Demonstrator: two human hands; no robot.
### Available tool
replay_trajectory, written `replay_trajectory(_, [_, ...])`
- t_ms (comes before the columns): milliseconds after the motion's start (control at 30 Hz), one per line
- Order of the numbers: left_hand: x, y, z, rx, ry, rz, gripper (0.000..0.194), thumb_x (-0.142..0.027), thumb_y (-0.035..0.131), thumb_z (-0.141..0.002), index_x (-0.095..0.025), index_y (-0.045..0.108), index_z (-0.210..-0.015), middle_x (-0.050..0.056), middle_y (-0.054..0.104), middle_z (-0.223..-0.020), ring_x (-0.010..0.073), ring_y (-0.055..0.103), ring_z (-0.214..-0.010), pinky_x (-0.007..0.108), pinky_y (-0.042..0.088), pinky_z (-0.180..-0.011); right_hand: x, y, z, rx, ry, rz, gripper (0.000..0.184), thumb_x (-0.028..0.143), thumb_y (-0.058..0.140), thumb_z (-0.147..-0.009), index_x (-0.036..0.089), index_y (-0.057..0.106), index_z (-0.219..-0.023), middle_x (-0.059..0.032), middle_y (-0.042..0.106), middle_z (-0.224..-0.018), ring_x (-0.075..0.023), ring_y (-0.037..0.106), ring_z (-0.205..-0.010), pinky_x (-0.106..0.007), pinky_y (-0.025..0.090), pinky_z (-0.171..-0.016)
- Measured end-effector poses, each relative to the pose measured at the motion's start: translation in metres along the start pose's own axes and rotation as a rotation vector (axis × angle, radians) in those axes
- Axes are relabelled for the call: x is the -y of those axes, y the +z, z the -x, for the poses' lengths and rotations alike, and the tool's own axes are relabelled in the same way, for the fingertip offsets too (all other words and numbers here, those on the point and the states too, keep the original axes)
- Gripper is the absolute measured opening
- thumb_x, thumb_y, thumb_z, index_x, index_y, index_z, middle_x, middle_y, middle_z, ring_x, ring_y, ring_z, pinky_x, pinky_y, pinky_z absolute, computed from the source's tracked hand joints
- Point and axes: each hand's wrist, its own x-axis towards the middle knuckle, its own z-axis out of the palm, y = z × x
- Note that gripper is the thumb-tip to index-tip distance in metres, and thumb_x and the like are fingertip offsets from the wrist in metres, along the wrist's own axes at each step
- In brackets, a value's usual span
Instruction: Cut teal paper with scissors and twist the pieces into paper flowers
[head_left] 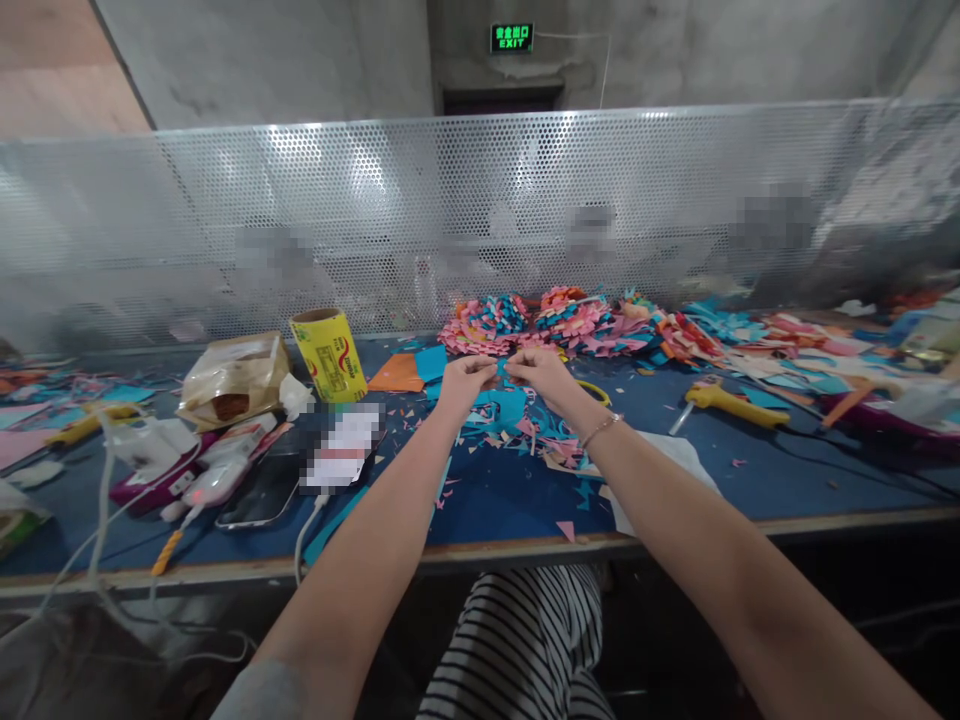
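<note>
Above the middle of the table, my left hand (469, 380) and my right hand (541, 372) face each other with fingertips pinched close together. Between them shows a small piece of blue paper or foam (502, 371), its exact shape hidden by the fingers. Both hands appear closed on it. Under them lie blue sheet pieces (499, 408) and pink and blue offcuts (551, 440). A yellow handle loop (596, 391), perhaps of scissors, is beside my right wrist. Behind the hands are layered pink and blue paper flowers (487, 325).
Left on the blue table (495, 510) are a yellow cylinder (330, 357), a plastic-wrapped brown bag (234, 380), a cabled phone (341, 448), a dark phone (259, 490) and power strips. At right lies a yellow glue gun (735, 402) with its cord. A perforated metal screen (390, 220) borders the back.
</note>
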Motion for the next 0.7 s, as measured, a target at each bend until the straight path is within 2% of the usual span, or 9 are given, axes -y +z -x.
replay_trajectory(133, [0.0002,-0.0022,-0.0007,0.015,0.037,-0.049,0.021,-0.023,0.076,-0.049,-0.014,0.064,-0.065,0.0,0.061,-0.055,0.0122,0.058,-0.051,0.028,0.047,-0.057,0.0021,0.0017,0.0029,0.033,0.044,-0.01,0.027,0.038,0.069,-0.056,0.017,0.053,-0.061,0.0027,0.053,-0.052,-0.0094,0.05,-0.049,-0.024,0.043,-0.05])
replay_trajectory(300, [0.0036,-0.0046,-0.0028,0.03,0.055,-0.076,0.019,-0.024,0.074,-0.052,-0.014,0.064,-0.065,-0.001,0.06,-0.055,0.0111,0.056,-0.051,0.027,0.046,-0.057,0.0052,0.0032,0.0056,0.078,-0.032,0.078,0.025,0.039,0.065,-0.063,0.018,0.051,-0.065,0.0023,0.053,-0.054,-0.0108,0.052,-0.053,-0.025,0.045,-0.053])
replay_trajectory(500, [0.0082,-0.0029,-0.0026,0.074,0.01,-0.033,0.02,-0.026,0.074,-0.052,-0.015,0.062,-0.063,-0.001,0.059,-0.055,0.011,0.055,-0.052,0.029,0.048,-0.06,0.0077,0.0005,0.0058,0.082,-0.081,0.142,0.022,0.035,0.063,-0.063,0.019,0.049,-0.06,0.0041,0.048,-0.05,-0.0092,0.047,-0.047,-0.023,0.04,-0.047])
replay_trajectory(700, [0.009,-0.0045,-0.0037,0.078,0.039,-0.1,0.021,-0.027,0.074,-0.052,-0.014,0.061,-0.064,-0.001,0.059,-0.055,0.0104,0.055,-0.051,0.026,0.046,-0.056,0.0048,0.0011,0.0037,0.084,-0.029,0.16,0.017,0.032,0.06,-0.066,0.017,0.053,-0.061,0.0028,0.051,-0.05,-0.0101,0.05,-0.049,-0.025,0.043,-0.051])
